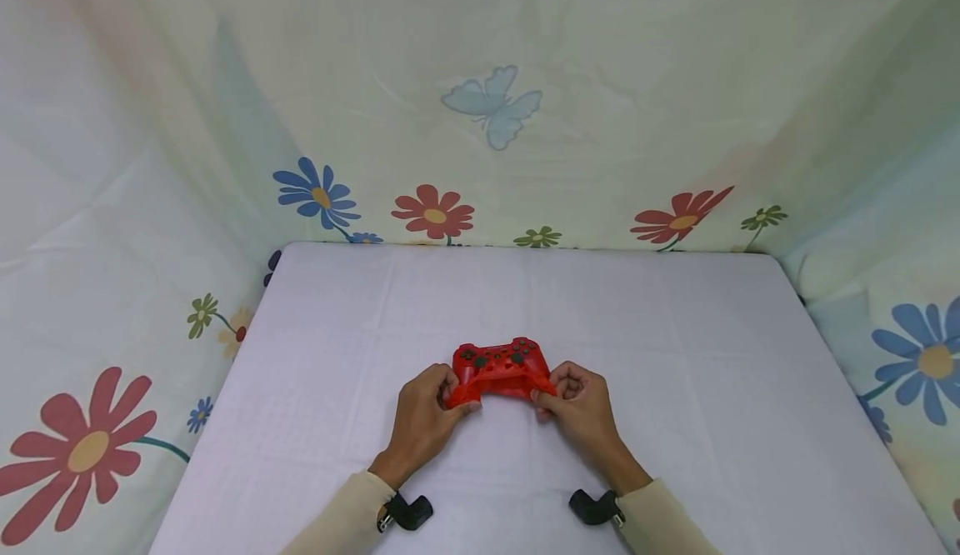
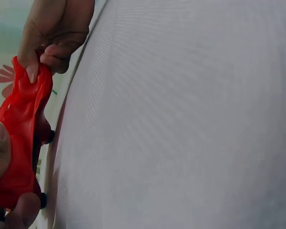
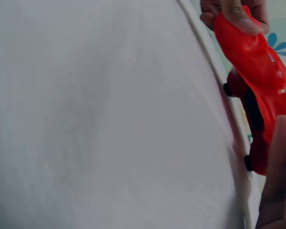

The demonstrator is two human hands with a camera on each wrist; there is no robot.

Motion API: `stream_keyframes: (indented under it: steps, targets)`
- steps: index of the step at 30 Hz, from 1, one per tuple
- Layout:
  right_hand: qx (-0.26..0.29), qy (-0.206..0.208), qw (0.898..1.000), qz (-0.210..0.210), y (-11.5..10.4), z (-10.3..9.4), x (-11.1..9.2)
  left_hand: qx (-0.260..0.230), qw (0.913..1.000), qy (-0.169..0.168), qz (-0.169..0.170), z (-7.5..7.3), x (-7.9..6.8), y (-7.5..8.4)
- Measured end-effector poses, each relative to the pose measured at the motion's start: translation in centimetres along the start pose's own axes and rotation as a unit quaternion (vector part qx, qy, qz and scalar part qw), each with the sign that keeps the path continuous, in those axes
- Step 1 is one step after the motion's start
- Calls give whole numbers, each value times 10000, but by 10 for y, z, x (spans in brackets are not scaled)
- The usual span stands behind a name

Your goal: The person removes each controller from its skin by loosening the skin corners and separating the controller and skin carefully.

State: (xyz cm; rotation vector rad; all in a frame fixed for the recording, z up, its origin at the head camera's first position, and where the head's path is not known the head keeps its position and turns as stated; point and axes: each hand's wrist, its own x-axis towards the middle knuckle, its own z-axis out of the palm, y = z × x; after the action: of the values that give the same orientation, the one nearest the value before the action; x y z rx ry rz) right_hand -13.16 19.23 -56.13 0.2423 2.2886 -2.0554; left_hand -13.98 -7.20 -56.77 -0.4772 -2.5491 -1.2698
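Note:
A red game controller (image 1: 497, 358) with dark thumbsticks and buttons is held just above the table at its centre. A glossy red silicone cover (image 2: 20, 124) lies over it, loose and wrinkled along the side nearest me. My left hand (image 1: 423, 412) pinches the cover at the left grip, thumb on top. My right hand (image 1: 585, 409) pinches its right corner between thumb and curled fingers. In the right wrist view a dark gap shows between the cover (image 3: 257, 62) and the controller body (image 3: 260, 157). The undersides of both grips are hidden.
The table (image 1: 675, 330) wears a white cloth. Curtains (image 1: 360, 63) printed with flowers and a butterfly hang behind it and on both sides. Black wrist mounts (image 1: 408, 512) stick out at both cuffs.

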Motion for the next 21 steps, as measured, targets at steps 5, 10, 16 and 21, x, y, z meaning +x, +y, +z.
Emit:
stream_keyframes:
  steps: [5,10,16,21]
  targets:
    - [-382,-544,9977,153,-2,-5,-1,165,9998,-59,-85,-2,-1,1]
    - [-900,-1194,9885,233,-7,-13,-1,203,9979,-518,-317,-10,-3,-1]
    - [-1082,-1591,9813,72,-10,-19,-1,-513,9890,-1182,-731,-20,1,-9]
    - [-1466,-1773,9731,-159,-17,-22,2,-779,9815,-1529,-846,-25,4,-12]
